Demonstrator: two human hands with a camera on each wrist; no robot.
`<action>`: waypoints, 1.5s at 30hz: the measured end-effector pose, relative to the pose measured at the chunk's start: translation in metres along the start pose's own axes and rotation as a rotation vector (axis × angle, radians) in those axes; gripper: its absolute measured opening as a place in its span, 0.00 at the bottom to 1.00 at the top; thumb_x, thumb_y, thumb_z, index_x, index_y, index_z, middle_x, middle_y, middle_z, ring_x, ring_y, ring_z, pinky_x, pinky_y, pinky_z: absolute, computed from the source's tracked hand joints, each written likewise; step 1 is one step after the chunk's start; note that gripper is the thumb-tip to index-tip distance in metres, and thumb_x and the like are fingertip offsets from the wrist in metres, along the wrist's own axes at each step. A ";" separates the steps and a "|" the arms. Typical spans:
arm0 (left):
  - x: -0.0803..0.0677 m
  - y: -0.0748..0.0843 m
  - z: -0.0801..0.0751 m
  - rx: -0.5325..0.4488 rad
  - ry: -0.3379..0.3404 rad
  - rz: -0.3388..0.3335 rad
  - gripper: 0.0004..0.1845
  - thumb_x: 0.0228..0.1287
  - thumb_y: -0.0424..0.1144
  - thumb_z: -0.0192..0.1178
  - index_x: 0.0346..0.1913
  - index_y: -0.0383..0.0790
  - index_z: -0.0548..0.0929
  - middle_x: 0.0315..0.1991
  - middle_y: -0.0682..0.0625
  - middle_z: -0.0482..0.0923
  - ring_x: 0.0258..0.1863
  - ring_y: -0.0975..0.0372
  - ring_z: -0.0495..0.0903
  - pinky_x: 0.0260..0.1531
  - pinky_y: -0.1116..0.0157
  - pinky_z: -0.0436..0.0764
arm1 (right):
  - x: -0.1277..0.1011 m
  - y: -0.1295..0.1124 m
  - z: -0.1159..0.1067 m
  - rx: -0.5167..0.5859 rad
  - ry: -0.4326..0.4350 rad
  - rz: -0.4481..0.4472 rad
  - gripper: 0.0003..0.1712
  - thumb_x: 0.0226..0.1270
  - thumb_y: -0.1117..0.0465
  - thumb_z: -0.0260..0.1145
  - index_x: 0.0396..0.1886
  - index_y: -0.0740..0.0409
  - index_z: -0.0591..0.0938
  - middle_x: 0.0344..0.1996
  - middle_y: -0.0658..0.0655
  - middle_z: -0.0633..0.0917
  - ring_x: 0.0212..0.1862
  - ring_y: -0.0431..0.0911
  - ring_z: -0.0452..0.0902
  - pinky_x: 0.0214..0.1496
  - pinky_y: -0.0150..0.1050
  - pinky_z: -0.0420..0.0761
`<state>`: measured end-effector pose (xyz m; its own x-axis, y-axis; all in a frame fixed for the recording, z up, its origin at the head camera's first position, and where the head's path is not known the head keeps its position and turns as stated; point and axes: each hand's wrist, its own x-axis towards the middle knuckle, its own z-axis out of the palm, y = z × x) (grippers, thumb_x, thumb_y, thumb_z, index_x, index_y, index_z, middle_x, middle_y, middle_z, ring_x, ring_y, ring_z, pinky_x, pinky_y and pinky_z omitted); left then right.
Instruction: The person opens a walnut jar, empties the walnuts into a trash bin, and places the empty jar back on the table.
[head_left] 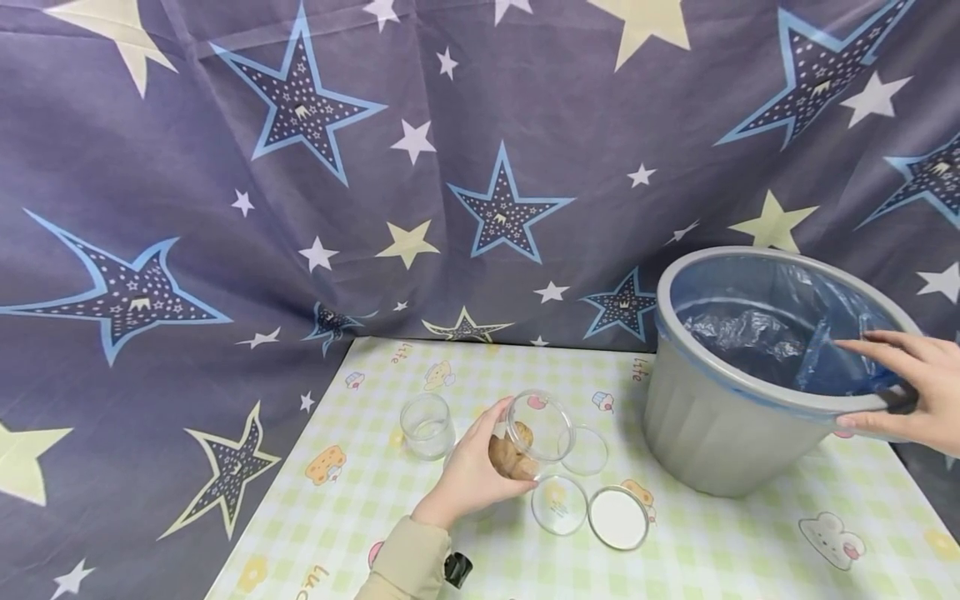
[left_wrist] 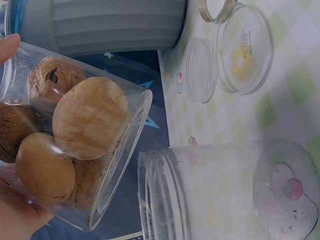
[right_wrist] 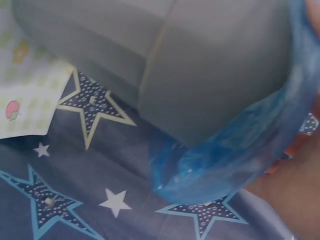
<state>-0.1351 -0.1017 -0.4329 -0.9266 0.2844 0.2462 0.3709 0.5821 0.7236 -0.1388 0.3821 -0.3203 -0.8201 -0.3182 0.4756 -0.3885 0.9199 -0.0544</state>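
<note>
My left hand (head_left: 474,467) grips a clear jar (head_left: 551,425) holding several brown-shelled nuts (head_left: 517,446). The jar is tipped on its side with its mouth toward the bin; in the left wrist view the nuts (left_wrist: 90,117) lie inside it, one shell with a dark hole. At the far right, my right hand (head_left: 918,383) is on the rim of a grey trash bin (head_left: 720,442), thumb outside and fingers over the opening. A blue plastic liner (head_left: 757,337) lines the bin and folds over its rim. In the right wrist view the liner (right_wrist: 225,165) hangs below the rim.
Left of the held jar stands another clear jar (head_left: 427,429). Several round lids lie on the checked tablecloth (head_left: 360,500), among them a clear lid (head_left: 558,506) and a white-centred lid (head_left: 618,517). A star-patterned curtain (head_left: 360,208) hangs behind the table.
</note>
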 end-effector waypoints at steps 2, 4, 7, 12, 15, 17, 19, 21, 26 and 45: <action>0.001 0.000 0.000 0.003 -0.001 0.005 0.57 0.36 0.46 0.78 0.72 0.52 0.57 0.66 0.48 0.66 0.64 0.53 0.68 0.61 0.50 0.71 | -0.001 0.001 0.002 0.002 -0.030 0.041 0.65 0.29 0.38 0.77 0.72 0.53 0.61 0.55 0.80 0.67 0.53 0.75 0.61 0.62 0.72 0.54; 0.002 0.001 -0.001 0.010 -0.003 0.018 0.57 0.36 0.46 0.79 0.72 0.51 0.57 0.65 0.47 0.67 0.63 0.53 0.69 0.60 0.50 0.72 | -0.001 0.001 0.003 0.011 -0.054 0.051 0.63 0.33 0.40 0.77 0.72 0.54 0.61 0.57 0.82 0.65 0.52 0.76 0.61 0.58 0.72 0.58; 0.004 0.003 -0.004 0.014 -0.003 0.038 0.57 0.35 0.45 0.79 0.72 0.50 0.56 0.63 0.47 0.68 0.62 0.53 0.70 0.60 0.50 0.72 | 0.001 0.000 0.002 0.014 -0.106 0.065 0.60 0.38 0.42 0.77 0.71 0.59 0.61 0.58 0.83 0.63 0.50 0.75 0.63 0.47 0.68 0.68; 0.010 0.008 -0.011 0.021 -0.004 0.064 0.58 0.34 0.43 0.79 0.71 0.51 0.57 0.63 0.47 0.69 0.62 0.54 0.70 0.61 0.52 0.71 | 0.006 0.001 0.000 0.016 -0.203 0.088 0.54 0.44 0.46 0.76 0.67 0.66 0.63 0.58 0.85 0.61 0.48 0.75 0.67 0.34 0.57 0.72; 0.015 0.013 -0.017 0.046 -0.013 0.090 0.58 0.34 0.43 0.79 0.71 0.53 0.56 0.64 0.48 0.68 0.61 0.55 0.70 0.60 0.53 0.73 | 0.006 0.003 0.001 0.013 -0.251 0.094 0.49 0.50 0.46 0.73 0.66 0.67 0.65 0.57 0.85 0.62 0.53 0.79 0.61 0.40 0.63 0.72; 0.020 0.017 -0.021 0.071 -0.017 0.115 0.57 0.34 0.43 0.79 0.71 0.52 0.57 0.64 0.48 0.68 0.61 0.55 0.70 0.59 0.53 0.73 | 0.004 0.004 0.002 0.004 -0.284 0.102 0.47 0.53 0.45 0.70 0.66 0.66 0.65 0.57 0.85 0.63 0.57 0.80 0.57 0.50 0.70 0.66; 0.024 0.020 -0.026 0.086 -0.023 0.143 0.57 0.35 0.43 0.79 0.71 0.51 0.58 0.63 0.47 0.68 0.60 0.55 0.71 0.58 0.53 0.74 | 0.004 0.004 0.002 -0.010 -0.323 0.117 0.45 0.56 0.43 0.68 0.65 0.67 0.66 0.58 0.86 0.62 0.61 0.82 0.50 0.57 0.75 0.53; 0.028 0.024 -0.030 0.100 -0.030 0.176 0.56 0.35 0.43 0.79 0.71 0.49 0.58 0.63 0.47 0.68 0.58 0.55 0.73 0.56 0.54 0.75 | 0.003 0.005 0.001 -0.014 -0.375 0.139 0.44 0.59 0.41 0.64 0.65 0.67 0.66 0.59 0.86 0.61 0.63 0.83 0.40 0.61 0.77 0.36; 0.040 0.032 -0.039 0.154 -0.030 0.264 0.56 0.34 0.44 0.79 0.70 0.48 0.59 0.61 0.48 0.69 0.56 0.56 0.73 0.55 0.56 0.76 | 0.005 0.004 -0.002 -0.031 -0.478 0.163 0.42 0.64 0.39 0.58 0.64 0.67 0.67 0.60 0.86 0.59 0.64 0.83 0.32 0.62 0.75 0.26; 0.091 0.083 -0.063 0.340 0.014 0.535 0.56 0.33 0.49 0.78 0.69 0.41 0.61 0.59 0.47 0.72 0.58 0.56 0.72 0.60 0.58 0.72 | 0.001 0.005 0.002 -0.057 -0.443 0.094 0.42 0.65 0.39 0.57 0.71 0.59 0.61 0.64 0.81 0.60 0.68 0.77 0.37 0.67 0.67 0.22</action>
<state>-0.1926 -0.0751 -0.3100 -0.6074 0.5941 0.5274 0.7798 0.5726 0.2531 -0.1421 0.3865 -0.3218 -0.9560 -0.2892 0.0487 -0.2907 0.9565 -0.0252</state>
